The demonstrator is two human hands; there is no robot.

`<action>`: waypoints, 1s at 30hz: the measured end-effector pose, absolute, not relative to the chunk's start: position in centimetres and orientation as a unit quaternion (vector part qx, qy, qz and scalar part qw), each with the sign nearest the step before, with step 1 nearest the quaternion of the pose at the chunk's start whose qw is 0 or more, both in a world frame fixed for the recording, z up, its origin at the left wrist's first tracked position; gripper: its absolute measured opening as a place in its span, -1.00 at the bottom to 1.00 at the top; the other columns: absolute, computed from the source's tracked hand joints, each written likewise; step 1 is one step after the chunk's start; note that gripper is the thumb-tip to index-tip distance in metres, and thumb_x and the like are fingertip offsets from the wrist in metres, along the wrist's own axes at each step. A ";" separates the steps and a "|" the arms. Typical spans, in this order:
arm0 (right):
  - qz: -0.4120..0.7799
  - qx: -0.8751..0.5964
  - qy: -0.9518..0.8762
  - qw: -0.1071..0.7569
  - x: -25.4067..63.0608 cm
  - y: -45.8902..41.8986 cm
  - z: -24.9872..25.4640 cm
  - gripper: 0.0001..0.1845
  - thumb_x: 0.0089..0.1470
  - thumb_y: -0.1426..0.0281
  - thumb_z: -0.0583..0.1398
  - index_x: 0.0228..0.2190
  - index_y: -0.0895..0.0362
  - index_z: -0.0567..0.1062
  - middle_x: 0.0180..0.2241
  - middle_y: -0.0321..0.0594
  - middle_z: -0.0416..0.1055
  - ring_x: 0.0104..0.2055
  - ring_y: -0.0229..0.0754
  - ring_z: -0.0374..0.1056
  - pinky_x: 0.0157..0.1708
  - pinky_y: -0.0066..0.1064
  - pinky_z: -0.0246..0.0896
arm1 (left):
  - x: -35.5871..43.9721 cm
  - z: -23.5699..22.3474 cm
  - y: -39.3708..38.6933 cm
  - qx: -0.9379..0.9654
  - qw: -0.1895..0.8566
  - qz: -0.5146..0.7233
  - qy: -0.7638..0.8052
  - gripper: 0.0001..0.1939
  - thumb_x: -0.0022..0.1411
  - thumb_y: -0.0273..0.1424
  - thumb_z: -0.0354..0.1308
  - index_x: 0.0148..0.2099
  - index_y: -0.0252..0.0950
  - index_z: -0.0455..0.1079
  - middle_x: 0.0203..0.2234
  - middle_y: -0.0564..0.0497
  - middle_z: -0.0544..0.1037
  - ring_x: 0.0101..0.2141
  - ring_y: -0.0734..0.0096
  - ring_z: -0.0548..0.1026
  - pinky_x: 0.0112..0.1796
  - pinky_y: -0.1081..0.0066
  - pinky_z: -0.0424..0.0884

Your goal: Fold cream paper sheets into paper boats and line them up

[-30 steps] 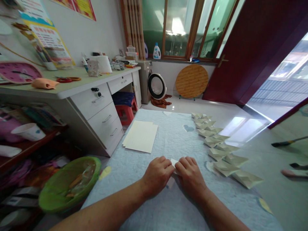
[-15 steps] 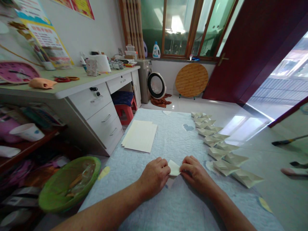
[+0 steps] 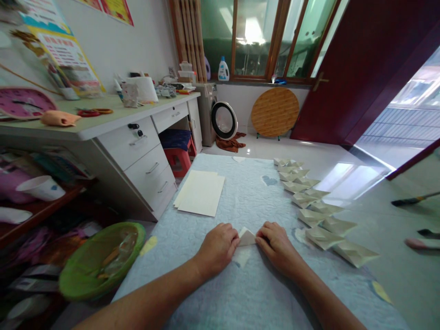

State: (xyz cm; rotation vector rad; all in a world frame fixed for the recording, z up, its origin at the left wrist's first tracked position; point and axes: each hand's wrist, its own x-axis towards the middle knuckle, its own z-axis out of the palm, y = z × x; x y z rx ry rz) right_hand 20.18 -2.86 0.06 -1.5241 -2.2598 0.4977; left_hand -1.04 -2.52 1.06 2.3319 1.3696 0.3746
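Note:
A small folded piece of cream paper (image 3: 246,237) is held low over the light blue quilted cover (image 3: 250,197), its pointed top showing between my hands. My left hand (image 3: 220,245) pinches its left end, fingers curled together. On the opposite end, my right hand (image 3: 275,243) grips with thumb and fingers closed. Both hands hide the paper's ends. Beyond my left hand lies a stack of cream paper sheets (image 3: 201,195). Along the cover's right side stand several folded paper boats (image 3: 325,238) in two rows.
Left of the covered table is a green basket (image 3: 68,275) with wrappers inside. A white desk (image 3: 137,146) with drawers runs along the left wall, a red stool (image 3: 178,160) tucked under it. At the back are a washing machine (image 3: 206,114) with its door ajar and a round wooden tabletop (image 3: 275,112).
The paper between my hands has turned, now showing a peaked shape instead of a slanted flat face. Both hands have shifted only slightly.

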 end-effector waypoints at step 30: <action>0.121 -0.618 -0.772 0.088 19.3 -2.9 0.5 -0.81 0.22 0.41 0.11 -0.40 0.13 0.48 -0.32 -0.17 0.44 -0.21 -0.09 0.29 -0.19 -0.29 -0.03 | 0.3 0.7 -3.0 0.846 0.080 0.031 0.527 -0.76 0.40 -0.46 -0.10 -0.20 -0.32 0.40 -0.28 -0.10 0.51 -0.20 0.15 0.45 -0.16 0.20 0.39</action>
